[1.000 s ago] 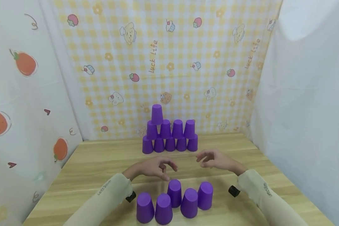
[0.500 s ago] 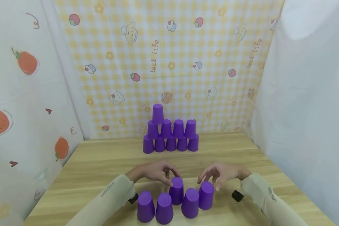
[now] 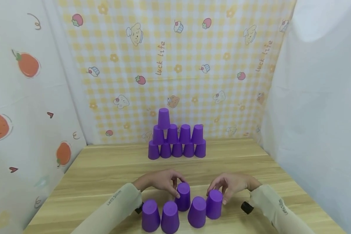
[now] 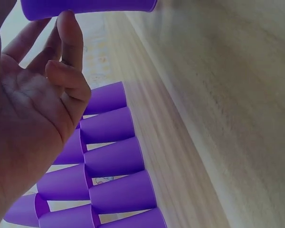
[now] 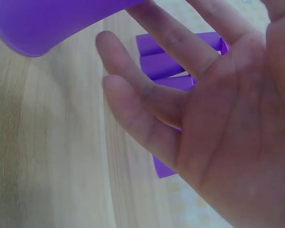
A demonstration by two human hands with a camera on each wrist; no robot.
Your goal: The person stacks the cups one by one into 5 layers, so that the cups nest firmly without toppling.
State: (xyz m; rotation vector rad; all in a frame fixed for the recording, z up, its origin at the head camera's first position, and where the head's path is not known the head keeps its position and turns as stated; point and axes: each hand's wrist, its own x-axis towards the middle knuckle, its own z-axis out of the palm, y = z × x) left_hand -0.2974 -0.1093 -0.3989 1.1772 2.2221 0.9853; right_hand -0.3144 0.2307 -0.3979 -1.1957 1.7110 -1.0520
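Several purple cups stand upside down on the near part of the table. My left hand pinches the rearmost one, a purple cup, thumb on its left and index finger behind its top. In the left wrist view that cup crosses the top edge, with the other fingers curled below it. My right hand grips the rightmost purple cup, its thumb on the right side and fingers behind on the left. The right wrist view has this cup at upper left, and two fingers extend free of it.
Farther back, a stack of upside-down purple cups has two rows and a single cup on top at the left. Three loose cups, including the left one, stand nearest me. A checkered curtain hangs behind the wooden table.
Both hands have come down and toward me from above the table onto the two cups. The fingers have closed around them, and the left cup has shifted slightly away. The stack looks the same.
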